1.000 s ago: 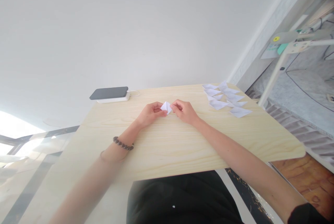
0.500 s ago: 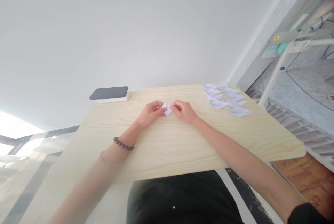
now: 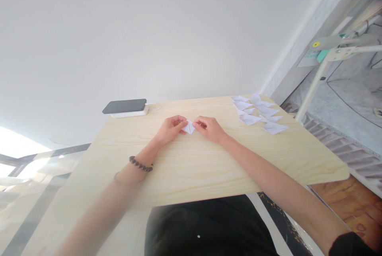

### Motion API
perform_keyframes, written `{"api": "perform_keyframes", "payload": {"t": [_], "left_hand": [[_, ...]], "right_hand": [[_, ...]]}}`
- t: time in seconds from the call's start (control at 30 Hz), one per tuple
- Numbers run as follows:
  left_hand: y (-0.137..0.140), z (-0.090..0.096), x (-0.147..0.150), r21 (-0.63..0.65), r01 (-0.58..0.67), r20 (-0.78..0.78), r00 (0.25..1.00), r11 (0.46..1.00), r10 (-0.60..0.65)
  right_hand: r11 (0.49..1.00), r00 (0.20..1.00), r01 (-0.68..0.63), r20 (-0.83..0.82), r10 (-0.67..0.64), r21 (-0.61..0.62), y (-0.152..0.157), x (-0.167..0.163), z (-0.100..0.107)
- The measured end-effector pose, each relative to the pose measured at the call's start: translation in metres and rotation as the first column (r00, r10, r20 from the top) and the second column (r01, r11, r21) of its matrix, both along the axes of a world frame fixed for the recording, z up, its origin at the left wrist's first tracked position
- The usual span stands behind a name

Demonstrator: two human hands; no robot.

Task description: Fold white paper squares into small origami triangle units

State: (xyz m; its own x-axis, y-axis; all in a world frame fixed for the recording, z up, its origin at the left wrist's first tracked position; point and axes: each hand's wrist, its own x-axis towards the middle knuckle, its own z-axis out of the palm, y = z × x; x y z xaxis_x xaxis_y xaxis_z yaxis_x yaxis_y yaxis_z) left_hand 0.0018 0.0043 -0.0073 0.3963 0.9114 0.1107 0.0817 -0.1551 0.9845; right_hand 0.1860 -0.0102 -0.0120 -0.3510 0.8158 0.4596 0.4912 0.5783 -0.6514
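A small piece of folded white paper (image 3: pixel 189 128), with a crease down its middle, is held just above or on the wooden table (image 3: pixel 185 168). My left hand (image 3: pixel 172 129), with a beaded bracelet at the wrist, pinches its left side between thumb and fingers. On the right side, the thumb and forefinger of my right hand (image 3: pixel 208 128) pinch the paper's edge. Several folded white paper pieces (image 3: pixel 250 119) with pointed ends lie in two rough rows at the table's back right.
At the back left, a dark phone (image 3: pixel 125 106) rests on a white block (image 3: pixel 129 114) with a white cable. A pale wall (image 3: pixel 179 37) stands behind the table. White metal tubing (image 3: pixel 313 85) rises beyond the right edge.
The folded paper has turned slightly and come a little nearer to me between my fingers. My right hand has shifted slightly left; both hands still pinch the paper.
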Motion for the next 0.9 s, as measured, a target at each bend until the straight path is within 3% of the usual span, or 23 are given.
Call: {"api": "perform_keyframes", "payload": {"t": [0.2,0.47,0.67,0.9], "left_hand": [[-0.0010,0.0005,0.0009,0.008,0.030,-0.051,0.998,1.000,-0.029],[-0.0002,-0.0006,0.0000,0.062,-0.027,-0.082,0.996,0.998,0.032],[0.0014,0.0014,-0.0016,-0.017,-0.013,-0.084,0.996,1.000,0.011],[-0.0013,0.0033,0.0007,-0.002,-0.010,-0.014,1.000,1.000,0.010]], "right_hand": [[0.999,1.000,-0.001,-0.013,0.000,-0.049,-0.0004,-0.0012,-0.0004],[0.987,0.996,-0.051,0.064,0.062,-0.150,-0.0015,-0.0001,-0.0002],[0.972,0.991,-0.113,0.042,0.124,-0.204,-0.0028,-0.0017,0.0044],[0.980,1.000,-0.016,-0.001,0.016,-0.198,-0.0013,-0.0024,0.0010]]}}
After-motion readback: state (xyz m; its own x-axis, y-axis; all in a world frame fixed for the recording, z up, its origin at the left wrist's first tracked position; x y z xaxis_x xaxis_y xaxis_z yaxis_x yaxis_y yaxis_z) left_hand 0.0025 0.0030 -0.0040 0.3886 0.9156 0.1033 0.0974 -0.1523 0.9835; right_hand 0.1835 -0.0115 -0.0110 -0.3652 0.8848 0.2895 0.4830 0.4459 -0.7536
